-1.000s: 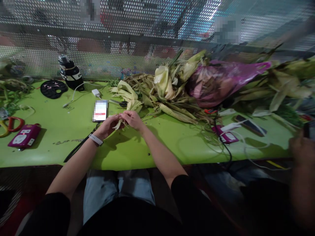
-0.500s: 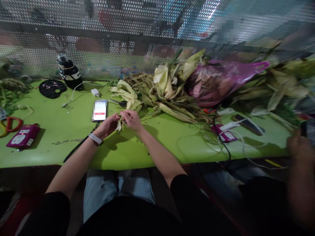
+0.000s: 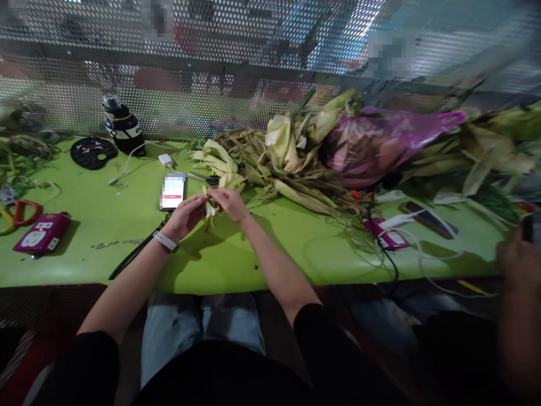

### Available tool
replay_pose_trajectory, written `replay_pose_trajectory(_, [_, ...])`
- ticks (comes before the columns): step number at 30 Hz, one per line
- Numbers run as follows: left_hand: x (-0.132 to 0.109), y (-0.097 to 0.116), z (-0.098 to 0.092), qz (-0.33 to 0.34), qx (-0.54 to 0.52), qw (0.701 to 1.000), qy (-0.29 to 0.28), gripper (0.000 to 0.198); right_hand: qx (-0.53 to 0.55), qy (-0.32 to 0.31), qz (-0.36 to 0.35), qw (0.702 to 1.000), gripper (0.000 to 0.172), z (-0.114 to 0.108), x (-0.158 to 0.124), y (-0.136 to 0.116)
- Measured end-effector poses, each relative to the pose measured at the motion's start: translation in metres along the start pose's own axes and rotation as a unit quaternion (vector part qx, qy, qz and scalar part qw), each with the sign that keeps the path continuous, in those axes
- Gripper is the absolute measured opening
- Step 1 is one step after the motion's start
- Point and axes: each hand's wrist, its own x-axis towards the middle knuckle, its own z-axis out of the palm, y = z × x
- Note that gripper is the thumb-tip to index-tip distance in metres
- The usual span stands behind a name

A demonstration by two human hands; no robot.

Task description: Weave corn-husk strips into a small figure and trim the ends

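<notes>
- Tabletop [image 3: 291, 256]: green.
- Left: scissors [image 3: 18, 215], purple socket box [image 3: 44, 231], black disc [image 3: 87, 155], bottle [image 3: 123, 127].
- Centre: lit phone [image 3: 173, 190]; heaped husks [image 3: 302, 197] behind, rightward.
- Right: second socket box [image 3: 394, 238], dark phone [image 3: 434, 221].

Head-worn view, forward and down over the table [image 3: 224, 262]

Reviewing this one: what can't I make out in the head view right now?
All in the head view:
Pale strips: their exact hold is too small to read, partly covered by the left hand and right hand.
Lit phone: pixelation hides some of its screen.
Pink bag: crumpled film obscures its contents.
Yellow handle: cut off by the left edge.
Co-worker's hand: blurred, near the right edge.
</notes>
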Motion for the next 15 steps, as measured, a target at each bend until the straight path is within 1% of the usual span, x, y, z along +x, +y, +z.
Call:
replay_pose_trajectory(3, [0.0002,-0.0018,-0.0039,0.028,0.009,0.999,0.026,0.02,0.012,0.008,-0.012,1.0,0.05,0.0042,-0.0003,-0.0009])
replay_pose_trajectory(6, [-0.0001,-0.0021,-0.005,0.044,0.025,0.997,0.056,0.021,0.016,0.007,-0.008,1.0,0.053,0.0057,0.0009,0.0005])
replay_pose_trajectory(9, [-0.0003,-0.0012,-0.0037,0.044,0.037,0.996,0.073,0.024,0.015,-0.022,0.013,1.0,0.057,0.0054,0.0018,0.0018])
replay_pose_trajectory(12, [-0.0001,-0.0008,-0.003,0.05,0.036,0.996,0.07,0.024,0.032,-0.05,0.024,0.998,0.057,0.0058,0.0009,0.0014])
replay_pose_trajectory(15, [0.0003,-0.0018,-0.004,0.059,0.033,0.997,0.047,0.021,0.054,-0.029,0.012,0.998,0.054,0.0071,-0.0003,0.0006])
